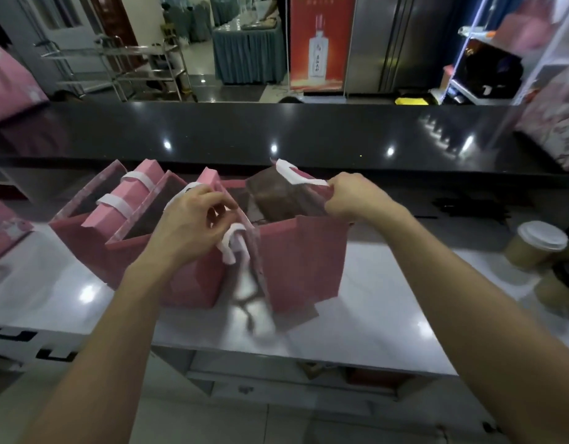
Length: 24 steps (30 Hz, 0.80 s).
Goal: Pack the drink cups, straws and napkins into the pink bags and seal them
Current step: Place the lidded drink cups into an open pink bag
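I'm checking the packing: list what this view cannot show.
Head view only:
- Contents of the open pink bag: hidden by its walls and dark interior.
- Left hand fingers: motion-blurred at the white handle.
- Cups: partly cut off by the right edge.

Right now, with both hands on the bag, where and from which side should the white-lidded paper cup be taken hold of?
Grip the paper cup around its tan side wall just below the white lid, coming from its left, the open worktop side. It seems to lean and darker cups crowd its right and near sides, so fingers fit best there. Both the left hand and right hand hold the pink bag.
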{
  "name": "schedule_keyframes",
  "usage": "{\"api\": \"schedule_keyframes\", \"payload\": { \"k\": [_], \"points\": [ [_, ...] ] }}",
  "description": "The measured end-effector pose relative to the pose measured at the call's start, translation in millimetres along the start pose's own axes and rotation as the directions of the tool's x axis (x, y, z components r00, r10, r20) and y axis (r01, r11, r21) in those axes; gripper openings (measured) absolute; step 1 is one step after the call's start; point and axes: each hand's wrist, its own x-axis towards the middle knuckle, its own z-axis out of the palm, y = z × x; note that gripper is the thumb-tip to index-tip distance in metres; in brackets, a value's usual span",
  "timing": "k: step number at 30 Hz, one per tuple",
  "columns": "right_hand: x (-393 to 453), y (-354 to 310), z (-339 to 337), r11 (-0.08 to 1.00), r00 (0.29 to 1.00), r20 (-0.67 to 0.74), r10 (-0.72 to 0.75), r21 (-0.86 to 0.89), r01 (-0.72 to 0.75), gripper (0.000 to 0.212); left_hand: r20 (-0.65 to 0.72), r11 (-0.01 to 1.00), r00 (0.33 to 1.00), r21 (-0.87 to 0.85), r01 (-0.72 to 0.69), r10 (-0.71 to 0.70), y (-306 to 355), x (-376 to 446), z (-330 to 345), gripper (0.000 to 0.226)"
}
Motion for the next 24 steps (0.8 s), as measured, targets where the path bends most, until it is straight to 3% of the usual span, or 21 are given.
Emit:
{"api": "schedule_keyframes", "payload": {
  "k": [2, 6, 10, 14, 17, 24],
  "points": [
    [-9.4, 32.5, -23.8, 0.999, 1.0, -0.027, -0.001, 0.036, 0.002, 0.023, 0.013, 0.999, 0.999, -0.042, -0.032, 0.032, 12.9, 11.3, 9.4, 0.012],
    [-23.7, 104.8, -63.7, 0.999, 0.998, -0.066, 0.015, 0.032, -0.013, 0.008, 0.072, 0.984, 0.989, -0.131, -0.118, 0.128, 52.3, 39.1, 36.2, 0.013],
    [-32.9, 172.6, -92.0, 0.997, 0.997, -0.042, 0.069, 0.045, -0.067, 0.019, 0.182, 0.974, 0.964, -0.153, -0.166, 0.193, 103.8, 66.6, 73.0, 0.017],
    [-31.4, 232.7, -108.8, 0.996, 0.997, -0.006, 0.079, 0.049, -0.079, 0.033, 0.371, 0.96, 0.905, -0.258, -0.112, 0.205, 162.2, 88.5, 115.1, 0.046],
    [-18.6, 278.7, -118.9, 0.993, 0.996, 0.006, 0.089, 0.079, -0.089, 0.039, 0.46, 0.962, 0.867, -0.262, -0.074, 0.192, 196.4, 105.1, 153.1, 0.055],
    [31.4, 381.1, -134.2, 0.989, 0.996, 0.082, 0.034, 0.139, -0.046, 0.029, 0.473, 0.973, 0.877, -0.229, 0.024, 0.089, 258.3, 142.2, 237.2, 0.066]
  ]
}}
